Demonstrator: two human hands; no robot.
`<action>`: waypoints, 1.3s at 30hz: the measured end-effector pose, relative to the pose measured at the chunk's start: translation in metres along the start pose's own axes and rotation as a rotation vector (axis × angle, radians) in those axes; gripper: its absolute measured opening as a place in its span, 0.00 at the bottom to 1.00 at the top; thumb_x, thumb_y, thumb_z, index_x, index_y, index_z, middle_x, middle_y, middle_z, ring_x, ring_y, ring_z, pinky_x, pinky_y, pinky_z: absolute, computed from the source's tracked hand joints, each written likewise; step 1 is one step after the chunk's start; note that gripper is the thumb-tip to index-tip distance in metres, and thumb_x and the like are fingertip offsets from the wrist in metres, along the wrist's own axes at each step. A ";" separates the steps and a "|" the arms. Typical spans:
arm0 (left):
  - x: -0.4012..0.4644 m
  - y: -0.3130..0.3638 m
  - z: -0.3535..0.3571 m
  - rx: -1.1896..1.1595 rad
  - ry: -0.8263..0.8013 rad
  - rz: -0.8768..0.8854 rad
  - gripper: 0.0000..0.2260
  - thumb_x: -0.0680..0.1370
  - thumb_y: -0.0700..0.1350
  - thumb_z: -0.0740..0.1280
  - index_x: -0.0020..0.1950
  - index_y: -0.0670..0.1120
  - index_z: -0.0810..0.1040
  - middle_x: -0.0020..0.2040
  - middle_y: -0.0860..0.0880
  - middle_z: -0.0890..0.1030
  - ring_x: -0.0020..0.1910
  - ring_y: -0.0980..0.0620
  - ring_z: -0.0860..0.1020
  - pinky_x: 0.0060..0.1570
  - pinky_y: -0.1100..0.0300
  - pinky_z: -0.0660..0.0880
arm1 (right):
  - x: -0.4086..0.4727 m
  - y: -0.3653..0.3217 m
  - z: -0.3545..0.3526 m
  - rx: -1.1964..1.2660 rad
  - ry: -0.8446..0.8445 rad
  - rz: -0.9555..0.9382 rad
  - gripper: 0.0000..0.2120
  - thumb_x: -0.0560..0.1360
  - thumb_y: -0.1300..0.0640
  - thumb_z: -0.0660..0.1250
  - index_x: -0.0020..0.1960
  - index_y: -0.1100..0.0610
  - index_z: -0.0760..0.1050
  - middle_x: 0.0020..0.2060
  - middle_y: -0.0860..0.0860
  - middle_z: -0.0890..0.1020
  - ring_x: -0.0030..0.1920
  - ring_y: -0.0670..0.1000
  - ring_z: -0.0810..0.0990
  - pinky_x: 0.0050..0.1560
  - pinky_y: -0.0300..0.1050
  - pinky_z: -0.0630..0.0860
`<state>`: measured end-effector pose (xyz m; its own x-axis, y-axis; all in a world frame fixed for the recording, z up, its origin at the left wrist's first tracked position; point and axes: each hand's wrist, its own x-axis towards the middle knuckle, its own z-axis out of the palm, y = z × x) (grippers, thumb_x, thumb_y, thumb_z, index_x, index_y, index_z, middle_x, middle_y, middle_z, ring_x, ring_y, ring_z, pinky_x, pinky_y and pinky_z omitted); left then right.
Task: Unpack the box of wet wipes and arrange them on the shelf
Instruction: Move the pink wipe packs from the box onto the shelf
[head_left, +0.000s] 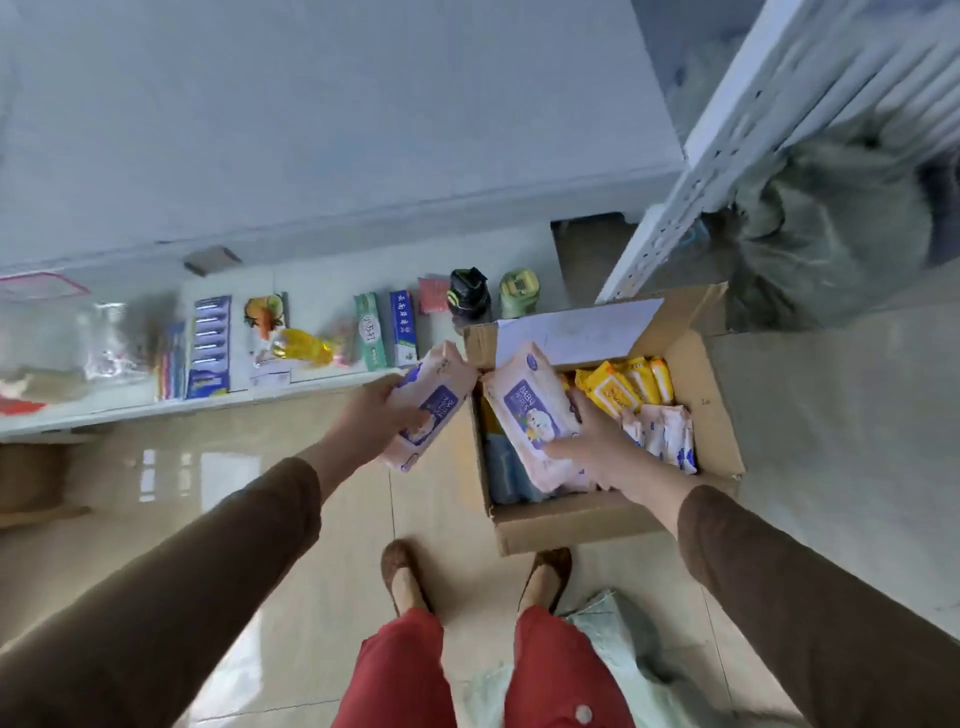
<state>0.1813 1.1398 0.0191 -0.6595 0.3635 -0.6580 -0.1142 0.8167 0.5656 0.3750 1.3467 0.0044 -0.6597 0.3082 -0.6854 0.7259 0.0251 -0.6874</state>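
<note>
Brown sleeves: both arms reach forward and down from the wearer; red trousers and brown shoes stand on the pale tiled floor (332, 525) just short of the box.
Right hand: the right hand (597, 447) is curled round a pink pack of wipes (530, 410) with a purple label, fingers along its near edge and thumb side against its right flank; the pack sits tilted at the left of the box opening, seemingly part lifted, though whether it is clear of the packs beneath I cannot tell.
Left hand: the left hand (374, 415) grips a second pink pack (434, 405) from below and the side, fingers wrapped over its face; this pack is outside the box, just left of its wall and near the front edge of the shelf.
Box: the cardboard box (722, 415) stands on the floor with flaps open; inside lie yellow packs (628, 387) at the back, more pink packs (665, 436) on the right and something blue (506, 467) low on the left.
Handling: the packs look soft, film-wrapped and pliant, probably moderately heavy with wet contents and a little slippery; a grip across the narrow width, thumb on one long side and fingers on the other, should hold best, since pinching a sealed end may let the film slide.
Shelf: the low white shelf (171, 405) beyond the left hand carries toothpaste boxes (387, 332), a card of blades or brushes (210, 343) and small bottles; bare board shows close to the held pack.
</note>
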 end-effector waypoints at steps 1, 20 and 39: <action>-0.014 -0.001 -0.029 0.016 0.009 0.031 0.14 0.71 0.44 0.74 0.55 0.50 0.79 0.47 0.47 0.83 0.43 0.46 0.81 0.43 0.54 0.78 | -0.012 -0.027 0.007 -0.086 0.001 -0.052 0.31 0.71 0.57 0.74 0.70 0.48 0.65 0.58 0.47 0.79 0.56 0.52 0.79 0.53 0.51 0.77; -0.060 -0.077 -0.508 0.278 0.392 0.353 0.08 0.70 0.46 0.74 0.43 0.53 0.76 0.37 0.54 0.78 0.36 0.51 0.75 0.33 0.59 0.67 | -0.014 -0.427 0.246 0.219 0.165 -0.417 0.17 0.69 0.59 0.78 0.52 0.48 0.75 0.39 0.50 0.72 0.21 0.39 0.72 0.27 0.37 0.69; 0.212 0.009 -0.777 0.685 0.492 0.369 0.15 0.72 0.52 0.75 0.42 0.45 0.74 0.38 0.47 0.76 0.43 0.41 0.78 0.39 0.53 0.69 | 0.262 -0.688 0.276 0.355 0.095 -0.491 0.15 0.70 0.66 0.74 0.49 0.50 0.77 0.41 0.44 0.86 0.38 0.44 0.86 0.31 0.34 0.73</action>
<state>-0.5370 0.8764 0.2710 -0.8267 0.5498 -0.1197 0.5272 0.8312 0.1765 -0.3512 1.1475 0.2308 -0.8685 0.4248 -0.2555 0.2218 -0.1280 -0.9666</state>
